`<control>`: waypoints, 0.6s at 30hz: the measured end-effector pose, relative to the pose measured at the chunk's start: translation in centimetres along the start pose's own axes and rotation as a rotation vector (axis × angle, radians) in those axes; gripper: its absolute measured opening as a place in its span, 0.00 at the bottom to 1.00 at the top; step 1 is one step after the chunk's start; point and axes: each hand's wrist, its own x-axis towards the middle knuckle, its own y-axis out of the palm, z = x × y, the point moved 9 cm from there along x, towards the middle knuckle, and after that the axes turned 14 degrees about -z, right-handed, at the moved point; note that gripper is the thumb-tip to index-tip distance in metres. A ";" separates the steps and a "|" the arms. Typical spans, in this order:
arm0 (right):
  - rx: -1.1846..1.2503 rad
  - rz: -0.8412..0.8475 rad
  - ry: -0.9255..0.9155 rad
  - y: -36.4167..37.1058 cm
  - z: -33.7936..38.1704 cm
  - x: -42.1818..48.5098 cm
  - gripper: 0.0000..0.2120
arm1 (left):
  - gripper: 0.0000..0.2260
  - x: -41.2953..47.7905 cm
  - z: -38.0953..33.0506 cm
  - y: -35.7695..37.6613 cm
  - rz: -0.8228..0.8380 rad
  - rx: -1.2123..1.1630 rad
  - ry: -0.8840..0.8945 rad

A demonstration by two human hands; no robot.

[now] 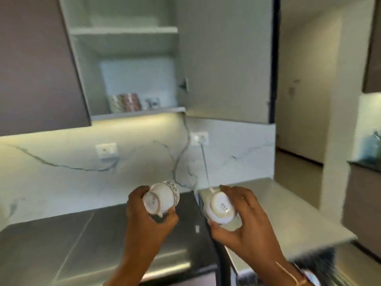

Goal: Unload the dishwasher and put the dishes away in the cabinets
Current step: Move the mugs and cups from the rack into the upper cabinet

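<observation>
My left hand [144, 221] grips a white teacup [162, 198] with a dark patterned rim, its base turned toward me. A second white teacup [219, 209] sits in my right hand [245, 226], held with its base toward me too. Both cups hover above the counter. Up ahead an upper cabinet [123, 32] stands open, its door [226, 58] swung out to the right. On its bottom shelf [138, 113] stand patterned cups [126, 102] and a small white cup [153, 103].
A dark steel counter [61, 240] runs below on the left, a pale counter [288, 213] on the right. A marble backsplash carries two sockets [106, 150], with a cable hanging from the right one. A closed dark cabinet [31, 58] is at the left; a doorway opens at the right.
</observation>
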 end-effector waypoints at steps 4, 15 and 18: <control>0.060 -0.002 -0.094 5.1 4.5 7.2 0.34 | 0.31 8.6 -2.0 -2.6 -0.104 0.030 0.114; -0.033 -0.106 -0.154 22.5 6.2 28.5 0.31 | 0.25 34.7 -2.3 5.5 -0.020 -0.010 0.331; -0.153 -0.096 -0.135 26.9 5.4 34.3 0.30 | 0.26 41.3 -0.5 11.1 0.115 0.082 0.288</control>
